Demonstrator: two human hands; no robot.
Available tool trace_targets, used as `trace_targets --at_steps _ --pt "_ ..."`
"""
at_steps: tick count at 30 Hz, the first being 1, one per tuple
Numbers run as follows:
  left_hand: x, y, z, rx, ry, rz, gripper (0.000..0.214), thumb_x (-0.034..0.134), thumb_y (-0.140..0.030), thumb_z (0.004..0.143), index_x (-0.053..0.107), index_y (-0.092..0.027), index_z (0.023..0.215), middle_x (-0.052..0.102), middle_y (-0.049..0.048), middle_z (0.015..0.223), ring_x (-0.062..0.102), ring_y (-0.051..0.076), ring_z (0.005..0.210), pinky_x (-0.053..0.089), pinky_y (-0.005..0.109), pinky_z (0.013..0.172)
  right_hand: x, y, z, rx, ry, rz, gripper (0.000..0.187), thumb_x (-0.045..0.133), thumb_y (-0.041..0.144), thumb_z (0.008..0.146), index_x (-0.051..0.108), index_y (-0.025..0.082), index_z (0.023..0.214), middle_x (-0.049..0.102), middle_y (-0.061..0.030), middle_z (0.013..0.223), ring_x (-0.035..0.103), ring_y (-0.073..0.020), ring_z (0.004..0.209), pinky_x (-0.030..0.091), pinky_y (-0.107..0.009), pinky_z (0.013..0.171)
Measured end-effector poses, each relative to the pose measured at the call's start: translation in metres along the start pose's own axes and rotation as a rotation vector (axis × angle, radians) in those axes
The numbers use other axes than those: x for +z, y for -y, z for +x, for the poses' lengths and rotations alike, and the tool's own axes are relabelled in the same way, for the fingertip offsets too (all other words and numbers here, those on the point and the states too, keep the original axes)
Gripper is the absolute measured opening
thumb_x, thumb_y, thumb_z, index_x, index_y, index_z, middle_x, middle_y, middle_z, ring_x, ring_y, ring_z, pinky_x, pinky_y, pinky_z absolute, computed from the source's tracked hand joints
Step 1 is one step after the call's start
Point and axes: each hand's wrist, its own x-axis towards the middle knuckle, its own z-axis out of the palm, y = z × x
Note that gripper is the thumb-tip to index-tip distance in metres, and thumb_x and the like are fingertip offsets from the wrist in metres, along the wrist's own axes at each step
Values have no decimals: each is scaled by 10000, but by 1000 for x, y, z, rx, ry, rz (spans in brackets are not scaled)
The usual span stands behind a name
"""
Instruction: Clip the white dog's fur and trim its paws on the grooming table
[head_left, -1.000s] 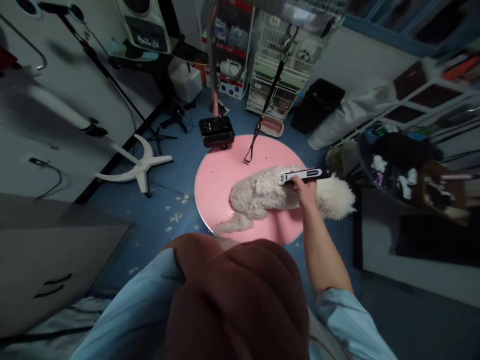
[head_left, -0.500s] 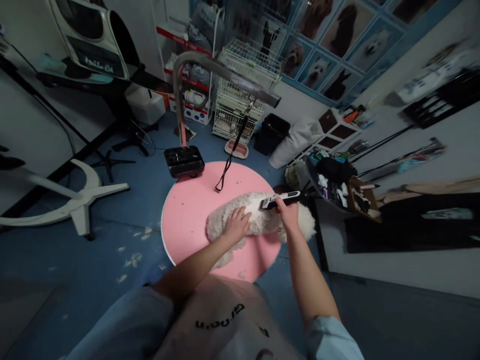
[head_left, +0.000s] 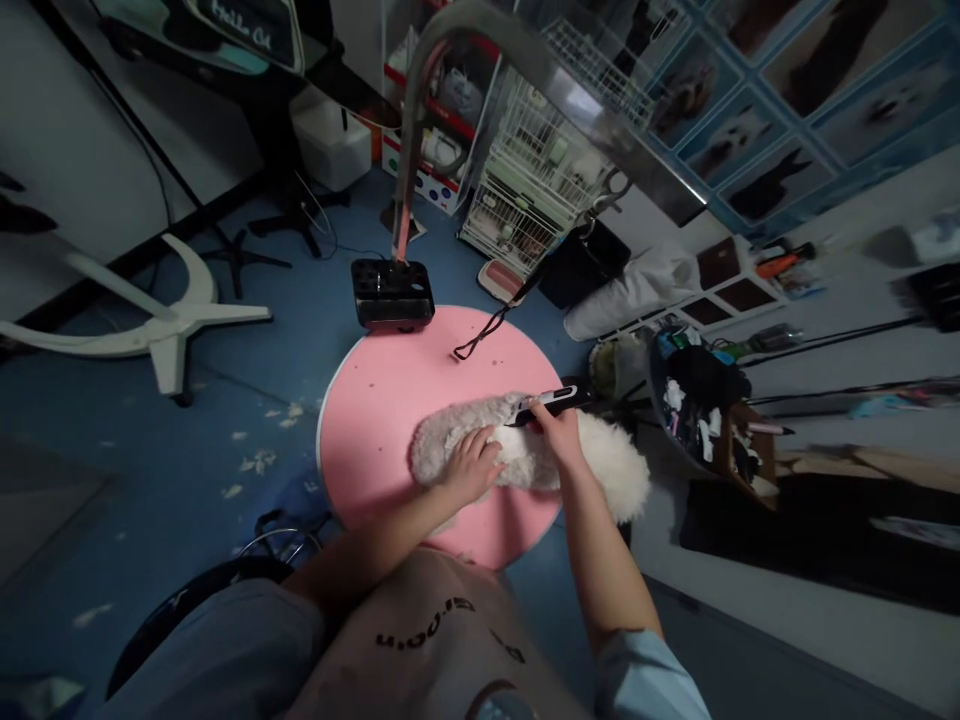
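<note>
A fluffy, pale dog is on the round pink grooming table, its head end towards the right edge. My right hand is closed around a black and silver hair clipper, whose blade end points left against the coat on the back. Just left of the blade, my left hand lies on the dog's side with the fingers spread. Between the two hands a patch of coat looks shorter and whiter. The dog's face and most of its legs are hidden.
A metal grooming arm rises from a black base tray and hangs a black loop leash over the table. To the right stands a small table with tools. Wire cages are behind, and a white stand base is at left.
The view has tilted down and shifted. The clipper has moved slightly left along the dog's back, closer to my left hand. The dog's head end reaches further past the table's right edge.
</note>
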Motion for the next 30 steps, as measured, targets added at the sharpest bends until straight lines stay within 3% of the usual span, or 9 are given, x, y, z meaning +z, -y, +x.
trace_targets --at_steps 4,7,10,14,18,23,27,30 --pt "2 -2 -4 -7 -9 -8 258 623 -298 839 606 -182 1068 502 135 1354 461 296 1245 407 446 1041 -16 -1 -3 -43 -62 -7 310 667 455 695 566 199 837 695 -27 773 577 -148 529 464 -266 468" --pt "5 -1 -5 -1 -20 -19 255 610 -302 847 609 -186 1074 492 136 1364 460 299 1247 406 451 1041 -27 -2 -3 -80 -122 -38 244 648 409 712 564 186 763 653 -6 680 534 -130 519 443 -253 490" --pt "7 -1 -7 -2 -34 -25 252 611 -299 846 612 -187 1071 496 141 1355 461 298 1244 407 452 1038 -21 -3 -1 -91 -72 -50 198 670 361 694 584 184 719 609 14 600 517 -129 502 436 -251 493" --pt "9 1 -10 -4 -57 -12 251 611 -309 847 615 -196 1071 484 138 1362 458 298 1247 412 452 1033 3 -5 -2 -93 -4 -22 163 662 339 703 594 192 716 595 24 584 506 -124 482 435 -247 483" --pt "7 2 -13 -8 -79 -9 256 602 -328 855 621 -195 1073 454 148 1379 434 301 1267 403 459 1043 16 -5 -9 -81 56 24 177 660 347 706 595 191 759 644 7 656 516 -120 485 434 -242 467" --pt "5 3 -14 -41 -79 -29 238 618 -290 840 643 -195 1057 454 153 1359 442 304 1251 408 462 1039 -1 -2 -16 -84 25 72 264 642 336 711 547 202 918 710 -37 904 550 -121 537 449 -247 488" --pt "6 5 -15 -44 -70 -48 205 612 -231 831 658 -200 1029 426 146 1379 426 303 1261 410 473 1039 -12 -1 -17 -91 -11 62 237 647 300 681 546 196 869 709 -43 855 599 -157 626 470 -265 545" --pt "7 9 -17 -31 -92 -85 173 595 -182 828 666 -188 986 368 140 1424 403 301 1285 403 465 1049 -5 -4 -17 -80 35 63 249 674 307 657 562 197 850 715 -49 855 625 -184 676 489 -286 576"
